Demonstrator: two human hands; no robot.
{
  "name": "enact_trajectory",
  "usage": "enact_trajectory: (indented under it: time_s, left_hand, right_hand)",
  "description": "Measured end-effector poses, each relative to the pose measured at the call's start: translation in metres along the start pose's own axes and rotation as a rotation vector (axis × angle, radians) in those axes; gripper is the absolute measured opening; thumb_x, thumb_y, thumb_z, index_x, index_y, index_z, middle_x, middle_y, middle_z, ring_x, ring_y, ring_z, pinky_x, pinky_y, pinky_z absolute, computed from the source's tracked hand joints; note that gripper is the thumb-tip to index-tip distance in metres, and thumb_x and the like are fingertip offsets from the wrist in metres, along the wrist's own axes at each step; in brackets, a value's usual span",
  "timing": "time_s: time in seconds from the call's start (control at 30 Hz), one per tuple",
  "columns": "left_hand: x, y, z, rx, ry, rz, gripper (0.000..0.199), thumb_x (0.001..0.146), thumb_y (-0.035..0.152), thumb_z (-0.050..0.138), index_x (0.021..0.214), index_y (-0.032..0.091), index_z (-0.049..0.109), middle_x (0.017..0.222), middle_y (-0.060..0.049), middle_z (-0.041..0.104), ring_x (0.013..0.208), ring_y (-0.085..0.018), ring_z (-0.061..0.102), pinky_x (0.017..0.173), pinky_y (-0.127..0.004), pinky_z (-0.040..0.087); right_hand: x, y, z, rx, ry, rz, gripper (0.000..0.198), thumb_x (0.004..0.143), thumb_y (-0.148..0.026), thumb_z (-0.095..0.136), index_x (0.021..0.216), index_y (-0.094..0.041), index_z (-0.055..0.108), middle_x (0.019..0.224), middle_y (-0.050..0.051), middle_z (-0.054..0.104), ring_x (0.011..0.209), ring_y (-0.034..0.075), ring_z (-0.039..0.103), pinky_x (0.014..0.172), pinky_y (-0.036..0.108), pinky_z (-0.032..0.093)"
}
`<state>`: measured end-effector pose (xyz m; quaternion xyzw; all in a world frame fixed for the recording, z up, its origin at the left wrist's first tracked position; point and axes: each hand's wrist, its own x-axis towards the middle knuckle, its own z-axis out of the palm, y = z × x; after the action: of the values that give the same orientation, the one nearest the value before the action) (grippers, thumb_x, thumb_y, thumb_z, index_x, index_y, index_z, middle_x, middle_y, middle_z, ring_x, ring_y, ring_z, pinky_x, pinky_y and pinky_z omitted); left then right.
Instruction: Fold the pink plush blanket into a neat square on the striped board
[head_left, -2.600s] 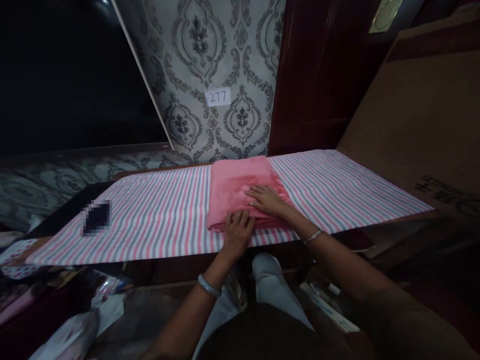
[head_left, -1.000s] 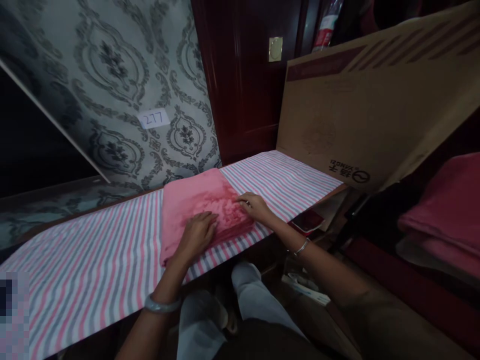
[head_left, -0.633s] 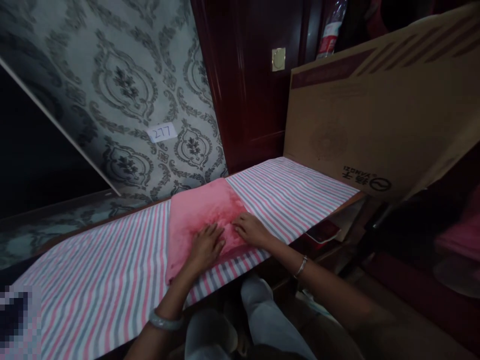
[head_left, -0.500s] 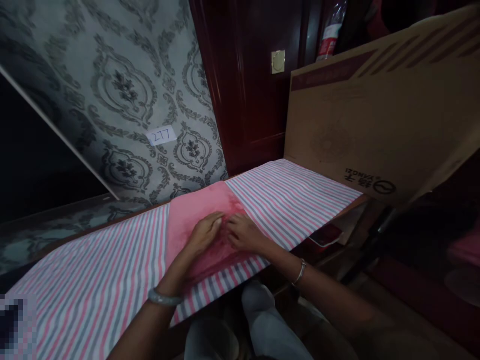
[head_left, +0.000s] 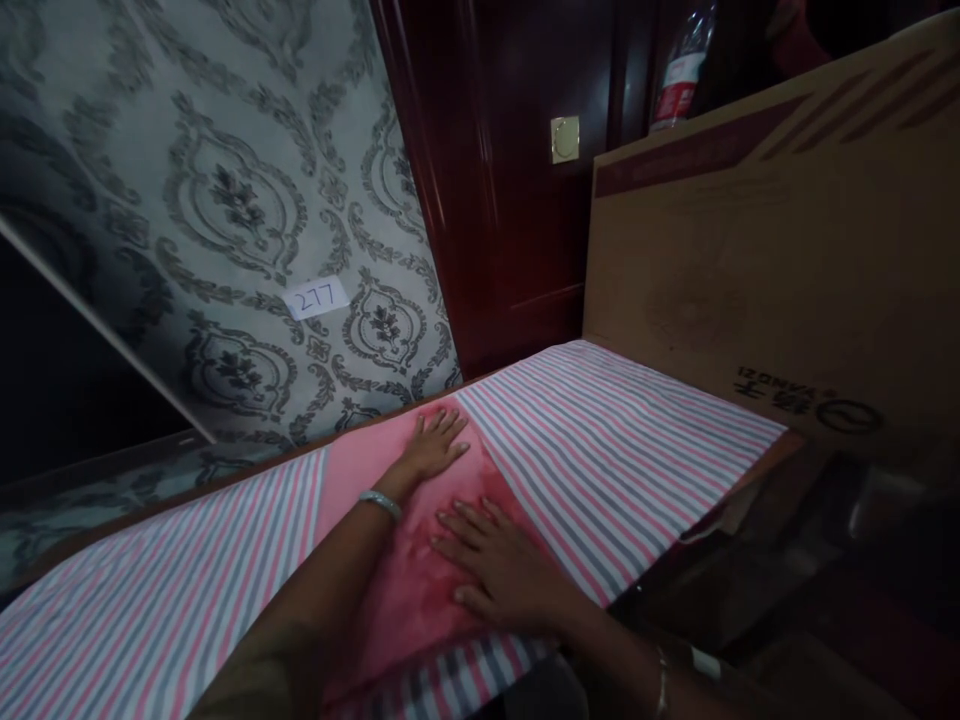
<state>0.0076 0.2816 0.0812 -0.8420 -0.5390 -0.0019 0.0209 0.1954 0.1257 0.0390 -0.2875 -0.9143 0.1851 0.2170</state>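
Note:
A pink cloth (head_left: 382, 445) with darker red patches lies spread over a striped sheet (head_left: 592, 430) of pink, grey and white. My left hand (head_left: 435, 443) rests flat near the cloth's far edge, fingers spread. Closer to me, my right hand (head_left: 499, 560) lies on the cloth's right side, palm down with the fingers apart. Neither hand holds anything. A pale bangle (head_left: 381, 503) circles my left wrist, and a thin bracelet (head_left: 661, 680) is on the right one.
A large cardboard box (head_left: 712, 250) stands at the sheet's right end, with a plastic bottle (head_left: 679, 80) behind it. Patterned wallpaper (head_left: 247, 200) with a paper marked 277 (head_left: 316, 298) and a dark red wood panel (head_left: 517, 200) rise behind. A dark panel (head_left: 60, 380) is at left.
My hands were close together with bent fingers at the cloth's middle. Now they are apart and flattened, the left farther away, the right nearer me. The view has shifted slightly.

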Motion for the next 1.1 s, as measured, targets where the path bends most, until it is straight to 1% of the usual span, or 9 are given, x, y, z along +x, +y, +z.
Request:
enact_trajectory:
  time_s: [0.13, 0.27, 0.37, 0.47, 0.53, 0.67, 0.83, 1.0, 1.1]
  left_hand:
    - [0.037, -0.015, -0.003, -0.045, 0.038, -0.211, 0.055, 0.096, 0.045, 0.039, 0.147, 0.024, 0.041, 0.156, -0.013, 0.036, 0.146, -0.029, 0.030, 0.116, -0.055, 0.023]
    - [0.073, -0.029, -0.006, -0.077, 0.051, -0.360, 0.057, 0.096, 0.049, 0.034, 0.123, 0.008, 0.063, 0.129, -0.026, 0.060, 0.124, -0.036, 0.055, 0.100, -0.049, 0.042]
    - [0.094, -0.040, -0.010, -0.144, -0.004, -0.376, 0.056, 0.091, 0.056, 0.044, 0.103, 0.008, 0.071, 0.106, -0.022, 0.071, 0.101, -0.033, 0.066, 0.083, -0.038, 0.049]
    - [0.106, -0.047, -0.008, -0.210, -0.025, -0.319, 0.041, 0.088, 0.049, 0.056, 0.095, 0.012, 0.072, 0.094, -0.012, 0.074, 0.087, -0.025, 0.068, 0.074, -0.029, 0.049]
    - [0.109, -0.048, -0.001, -0.227, 0.021, -0.295, 0.035, 0.091, 0.042, 0.053, 0.098, 0.013, 0.071, 0.098, -0.010, 0.073, 0.091, -0.023, 0.066, 0.078, -0.027, 0.047]
    - [0.110, -0.050, 0.021, -0.217, 0.140, -0.324, 0.037, 0.098, 0.033, 0.040, 0.116, 0.012, 0.063, 0.115, -0.015, 0.068, 0.106, -0.024, 0.062, 0.087, -0.030, 0.044]
    - [0.110, -0.049, 0.033, -0.221, 0.116, -0.307, 0.030, 0.095, 0.035, 0.047, 0.108, 0.014, 0.065, 0.110, -0.014, 0.070, 0.102, -0.022, 0.063, 0.085, -0.029, 0.045]
    - [0.102, -0.043, 0.007, -0.188, 0.120, -0.269, 0.036, 0.097, 0.036, 0.041, 0.116, 0.015, 0.063, 0.116, -0.014, 0.069, 0.106, -0.022, 0.064, 0.089, -0.030, 0.045]
    - [0.077, -0.051, -0.021, -0.152, 0.124, -0.265, 0.043, 0.098, 0.041, 0.037, 0.123, 0.017, 0.061, 0.125, -0.014, 0.066, 0.115, -0.023, 0.061, 0.095, -0.030, 0.043]
  right_hand:
    - [-0.001, 0.000, -0.002, 0.067, -0.017, 0.018, 0.067, 0.094, -0.051, 0.052, 0.155, -0.037, 0.027, 0.162, 0.001, 0.023, 0.151, 0.025, 0.013, 0.123, 0.053, 0.006]
    - [-0.002, 0.001, -0.003, 0.141, -0.020, 0.032, 0.069, 0.093, -0.050, 0.054, 0.155, -0.040, 0.025, 0.163, -0.001, 0.021, 0.151, 0.025, 0.012, 0.123, 0.052, 0.001]
    - [-0.001, 0.005, -0.002, 0.183, -0.031, 0.028, 0.070, 0.093, -0.051, 0.054, 0.155, -0.042, 0.023, 0.163, -0.003, 0.019, 0.152, 0.025, 0.011, 0.123, 0.052, -0.001]
    - [0.001, 0.009, 0.000, 0.204, -0.054, 0.023, 0.071, 0.092, -0.054, 0.055, 0.155, -0.043, 0.022, 0.163, -0.003, 0.018, 0.152, 0.025, 0.010, 0.123, 0.052, 0.000]
    - [0.002, 0.011, 0.001, 0.196, -0.070, 0.023, 0.071, 0.092, -0.055, 0.054, 0.155, -0.043, 0.021, 0.163, -0.004, 0.018, 0.152, 0.024, 0.009, 0.124, 0.052, 0.001]
    - [0.004, 0.015, 0.004, 0.178, -0.093, 0.017, 0.072, 0.092, -0.057, 0.053, 0.155, -0.041, 0.022, 0.163, -0.002, 0.016, 0.152, 0.025, 0.010, 0.124, 0.052, 0.003]
    - [0.003, 0.016, 0.002, 0.161, -0.111, 0.008, 0.071, 0.093, -0.056, 0.051, 0.156, -0.037, 0.024, 0.164, -0.001, 0.016, 0.152, 0.026, 0.009, 0.123, 0.052, 0.001]
    - [-0.002, 0.011, -0.002, 0.140, -0.108, 0.032, 0.064, 0.097, -0.050, 0.046, 0.156, -0.035, 0.025, 0.165, -0.002, 0.013, 0.152, 0.025, 0.008, 0.123, 0.051, 0.000]
    - [-0.003, 0.009, -0.002, 0.093, -0.092, 0.030, 0.063, 0.097, -0.046, 0.047, 0.156, -0.035, 0.025, 0.164, -0.001, 0.016, 0.152, 0.025, 0.011, 0.123, 0.051, 0.002]
